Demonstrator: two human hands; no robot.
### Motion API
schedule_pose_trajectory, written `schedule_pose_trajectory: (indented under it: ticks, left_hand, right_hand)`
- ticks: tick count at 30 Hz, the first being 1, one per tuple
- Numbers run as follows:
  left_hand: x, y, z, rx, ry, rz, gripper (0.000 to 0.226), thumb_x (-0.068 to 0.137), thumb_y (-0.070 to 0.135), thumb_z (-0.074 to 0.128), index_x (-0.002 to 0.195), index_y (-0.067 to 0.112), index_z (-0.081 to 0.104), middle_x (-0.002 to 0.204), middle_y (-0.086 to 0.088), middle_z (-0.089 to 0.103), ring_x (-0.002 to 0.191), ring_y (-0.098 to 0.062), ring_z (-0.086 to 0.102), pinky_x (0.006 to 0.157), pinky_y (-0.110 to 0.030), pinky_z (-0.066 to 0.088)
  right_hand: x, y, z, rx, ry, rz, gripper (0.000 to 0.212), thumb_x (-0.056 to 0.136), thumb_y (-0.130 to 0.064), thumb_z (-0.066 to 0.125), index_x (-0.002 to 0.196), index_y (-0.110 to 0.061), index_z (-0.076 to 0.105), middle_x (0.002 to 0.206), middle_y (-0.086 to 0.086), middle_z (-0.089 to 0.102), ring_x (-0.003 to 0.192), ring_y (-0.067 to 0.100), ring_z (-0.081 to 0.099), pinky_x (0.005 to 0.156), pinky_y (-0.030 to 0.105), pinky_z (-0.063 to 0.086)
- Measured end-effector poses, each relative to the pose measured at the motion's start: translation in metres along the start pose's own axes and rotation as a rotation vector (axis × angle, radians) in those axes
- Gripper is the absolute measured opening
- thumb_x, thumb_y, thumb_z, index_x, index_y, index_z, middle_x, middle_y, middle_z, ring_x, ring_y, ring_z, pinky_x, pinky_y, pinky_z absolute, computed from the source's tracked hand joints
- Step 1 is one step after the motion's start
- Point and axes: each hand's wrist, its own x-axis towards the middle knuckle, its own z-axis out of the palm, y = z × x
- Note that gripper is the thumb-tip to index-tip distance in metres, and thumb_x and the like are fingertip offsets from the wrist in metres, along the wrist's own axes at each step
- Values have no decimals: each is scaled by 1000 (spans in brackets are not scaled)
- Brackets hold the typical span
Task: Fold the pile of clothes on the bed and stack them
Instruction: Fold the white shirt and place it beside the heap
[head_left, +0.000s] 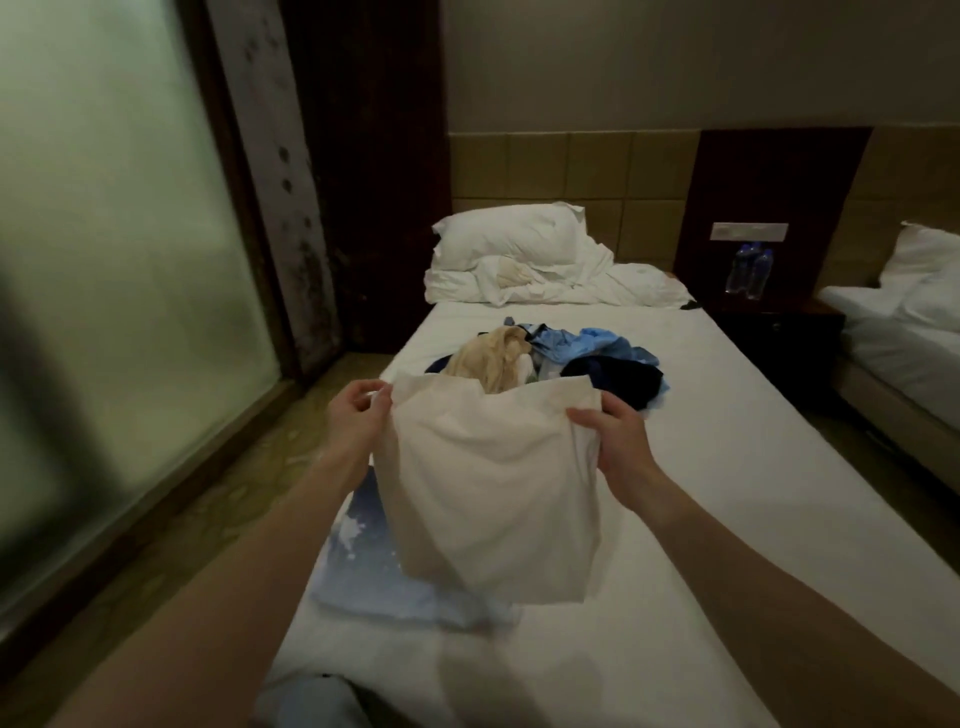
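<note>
matt cream cloth garment (493, 488)

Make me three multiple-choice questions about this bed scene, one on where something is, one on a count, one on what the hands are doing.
1. Where does the unfolded pile of clothes lie?
A. on the floor
B. mid-bed, beyond the held cloth
C. on the pillow

2. How many water bottles stand on the nightstand?
A. two
B. four
C. none

3. How is the cream garment held?
A. flat on the bed
B. by one hand only
C. up by its top edge, left hand and right hand both gripping

Answers: 1 B, the heap sits on the white sheet behind the cloth. 2 A, a pair of clear bottles shows. 3 C, fingers curl on both upper corners and the cloth hangs.
</note>
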Motion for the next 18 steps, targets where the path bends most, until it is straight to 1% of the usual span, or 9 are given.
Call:
schedule_pose_trajectory:
  ticks: [2,5,8,11,13,14,15,17,18]
  left_hand:
    - [10,-1,-30,24,44,-24,6,96,26,65,94,20,68,103,-4,69,96,-21,63,82,-34,54]
    - [29,-11,-62,58,82,-78,6,93,30,67,89,26,69,101,-1,70,98,-22,65,91,-44,56]
    - [58,-33,-74,134,68,-131,7,95,29,65,97,23,69,111,-3,67,101,-22,62,95,-45,53]
    - [87,-63,-61,238,25,-172,23,99,27,59,117,14,62,126,-9,60,107,-23,55,92,-38,48]
    - [99,-89,-42,334,-18,-194,40,102,28,52,138,10,50,141,-10,51,122,-27,51,102,-41,44]
    - [101,-104,-31,421,-37,-190,45,103,28,49,145,11,43,148,-11,45,131,-29,46,109,-43,39]
    - [100,-121,-21,530,-62,-155,48,104,28,46,148,11,39,153,-11,41,138,-30,40,115,-43,33]
    - [89,-156,-3,764,-182,-28,53,104,36,36,151,11,34,158,-10,33,145,-27,30,119,-38,22]
    - [79,-173,5,875,-295,51,63,101,48,25,153,12,31,161,-6,28,148,-24,26,120,-35,16]
  right_hand:
    - [-2,12,29,41,-46,45,25,81,2,68,103,-8,72,98,10,75,92,30,70,74,38,55]
    - [5,36,64,92,-95,127,27,81,1,70,106,-8,72,103,11,75,98,32,70,86,47,56]
    - [23,70,82,98,-63,241,24,82,2,70,103,-8,72,103,12,75,98,33,69,90,49,55]
    - [46,112,85,7,27,350,24,86,-2,68,109,-9,67,116,16,69,102,34,66,96,52,52]
    - [60,138,82,-198,97,397,38,92,-9,61,129,-10,56,134,16,58,113,34,58,102,50,47]
    - [65,148,80,-384,122,404,50,95,-14,57,143,-12,44,144,15,49,124,35,51,105,46,44]
    - [68,159,77,-608,116,384,60,97,-20,54,151,-13,32,153,14,38,134,35,42,108,43,39]
    - [67,184,70,-1012,-2,258,69,98,-34,50,157,-17,17,163,10,18,148,32,20,119,41,23]
    - [66,198,68,-1155,-104,186,71,99,-41,47,158,-21,12,165,6,8,151,30,8,121,41,15]
